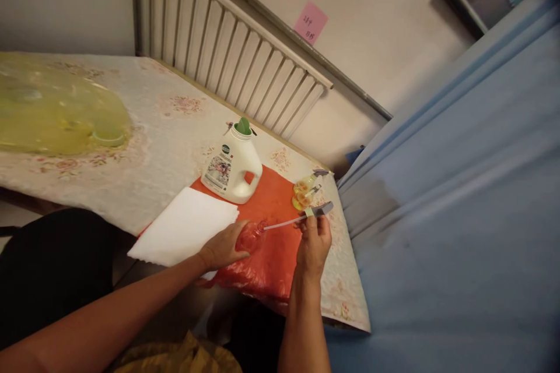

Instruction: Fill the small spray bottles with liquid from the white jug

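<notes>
My left hand (222, 246) is closed round a clear bottle (250, 238), through which the red sheet beneath shows. In my right hand (314, 242) is a grey and pale green spray head (321, 210). Its thin dip tube (284, 223) points left, with the end at the mouth of the bottle. Whether the tube tip is inside the neck I cannot tell. Just beyond my hands a white jug (238, 166) with a handle and a printed label stands upright, something green in its opening. A second spray bottle (301, 193) with yellow contents stands behind my right hand.
A red plastic sheet (273, 268) and folded white paper (184, 224) lie on the floral tablecloth (161, 134). A large yellowish translucent bag (56, 108) rests at the left. Behind the table is a radiator (227, 41); a blue curtain (450, 198) hangs along the right edge.
</notes>
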Available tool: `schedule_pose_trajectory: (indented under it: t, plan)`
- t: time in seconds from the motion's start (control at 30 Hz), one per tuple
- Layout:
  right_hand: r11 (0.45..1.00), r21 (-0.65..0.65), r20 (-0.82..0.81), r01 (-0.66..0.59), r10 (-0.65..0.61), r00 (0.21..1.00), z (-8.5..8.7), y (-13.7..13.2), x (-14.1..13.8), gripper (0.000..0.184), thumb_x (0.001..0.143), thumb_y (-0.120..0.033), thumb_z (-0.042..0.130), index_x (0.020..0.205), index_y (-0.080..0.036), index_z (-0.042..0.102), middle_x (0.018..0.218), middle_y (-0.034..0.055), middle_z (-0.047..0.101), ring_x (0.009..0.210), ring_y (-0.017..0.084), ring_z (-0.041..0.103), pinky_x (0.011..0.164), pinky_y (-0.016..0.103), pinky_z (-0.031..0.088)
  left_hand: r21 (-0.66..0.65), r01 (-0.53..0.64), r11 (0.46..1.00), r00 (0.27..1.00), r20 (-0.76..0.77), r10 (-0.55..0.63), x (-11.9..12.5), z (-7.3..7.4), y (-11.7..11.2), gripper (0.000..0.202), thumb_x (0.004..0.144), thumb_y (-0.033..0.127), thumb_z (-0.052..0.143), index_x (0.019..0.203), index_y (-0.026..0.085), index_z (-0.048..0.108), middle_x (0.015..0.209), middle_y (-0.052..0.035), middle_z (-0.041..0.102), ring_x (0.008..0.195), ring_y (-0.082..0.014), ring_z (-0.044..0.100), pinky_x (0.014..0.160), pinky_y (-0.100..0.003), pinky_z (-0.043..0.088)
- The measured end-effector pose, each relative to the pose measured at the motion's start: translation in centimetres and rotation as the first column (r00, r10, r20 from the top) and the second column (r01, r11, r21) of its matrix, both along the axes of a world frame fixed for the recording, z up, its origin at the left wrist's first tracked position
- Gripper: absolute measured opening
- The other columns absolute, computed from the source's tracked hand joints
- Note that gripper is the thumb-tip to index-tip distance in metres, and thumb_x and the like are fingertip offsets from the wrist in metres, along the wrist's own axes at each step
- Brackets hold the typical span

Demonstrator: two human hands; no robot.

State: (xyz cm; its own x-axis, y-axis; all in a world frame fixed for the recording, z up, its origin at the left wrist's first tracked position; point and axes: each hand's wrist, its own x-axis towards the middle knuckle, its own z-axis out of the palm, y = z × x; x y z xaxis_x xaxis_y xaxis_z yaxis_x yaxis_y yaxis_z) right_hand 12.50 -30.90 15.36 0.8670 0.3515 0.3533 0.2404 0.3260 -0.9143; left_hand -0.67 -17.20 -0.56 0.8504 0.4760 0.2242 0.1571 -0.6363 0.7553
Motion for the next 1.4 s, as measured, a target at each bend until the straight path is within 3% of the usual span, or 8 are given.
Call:
schedule_pose_trajectory:
  t: [0.4, 0.57, 0.73, 1.13, 1.4]
  plan:
    - [0.967, -0.254, 0.232, 0.015, 0.046, 0.972, -2.7, 1.4, 0.1, 0.026, 0.084, -0.041, 0.064, 0.096, -0.017, 0.064, 0.085, 0.0029, 0.067, 0.075, 0.017, 0.062, 0.068, 0.03, 0.051, 0.019, 0.027, 0.999, 1.0, 0.003, -0.027, 0.0, -0.5, 0.0, 0.086, 0.075, 0.033, 0.075, 0.148, 0.02, 0.031, 0.15, -0.0163, 0.047, 0.14, -0.0341, 0.044, 0.118, -0.052, 0.034]
    - [0.908, -0.416, 0.266, -0.057, 0.181, 0.947, -5.0, 1.5, -0.8, 0.023, 0.087, -0.037, 0.063, 0.099, -0.018, 0.067, 0.094, 0.0043, 0.07, 0.088, 0.019, 0.064, 0.081, 0.031, 0.049, 0.025, 0.021, 0.999, 1.0, 0.018, -0.021, 0.0, -0.5, 0.0, 0.085, 0.075, 0.033, 0.075, 0.147, 0.02, 0.031, 0.15, -0.0158, 0.048, 0.139, -0.0337, 0.045, 0.118, -0.051, 0.035]
    - [0.847, -0.524, 0.245, -0.091, 0.253, 0.936, -6.3, 1.4, -1.6, 0.022, 0.087, -0.034, 0.063, 0.1, -0.018, 0.069, 0.096, 0.0046, 0.072, 0.089, 0.02, 0.066, 0.083, 0.032, 0.05, 0.041, 0.027, 0.999, 1.0, 0.003, -0.027, 0.1, -0.6, 0.1, 0.085, 0.075, 0.034, 0.075, 0.146, 0.016, 0.031, 0.149, -0.0199, 0.047, 0.14, -0.0339, 0.044, 0.118, -0.051, 0.035]
    - [0.817, -0.566, 0.256, -0.11, 0.301, 0.919, -7.1, 1.4, -1.2, 0.02, 0.087, -0.033, 0.059, 0.099, -0.02, 0.069, 0.099, 0.0053, 0.072, 0.091, 0.021, 0.066, 0.086, 0.033, 0.05, 0.04, 0.024, 0.999, 0.999, 0.029, -0.025, 0.3, -1.1, 0.1, 0.087, 0.074, 0.033, 0.076, 0.146, 0.02, 0.03, 0.148, -0.017, 0.049, 0.138, -0.0331, 0.047, 0.115, -0.051, 0.037]
    - [0.815, -0.568, 0.291, -0.118, 0.332, 0.897, -6.6, 1.3, -1.3, 0.019, 0.087, -0.03, 0.06, 0.1, -0.02, 0.07, 0.099, 0.0064, 0.074, 0.091, 0.021, 0.067, 0.085, 0.033, 0.052, 0.038, 0.026, 0.999, 0.999, 0.037, -0.027, 0.1, -0.8, 0.0, 0.088, 0.074, 0.033, 0.077, 0.147, 0.022, 0.029, 0.146, -0.0151, 0.051, 0.137, -0.0329, 0.048, 0.115, -0.051, 0.037]
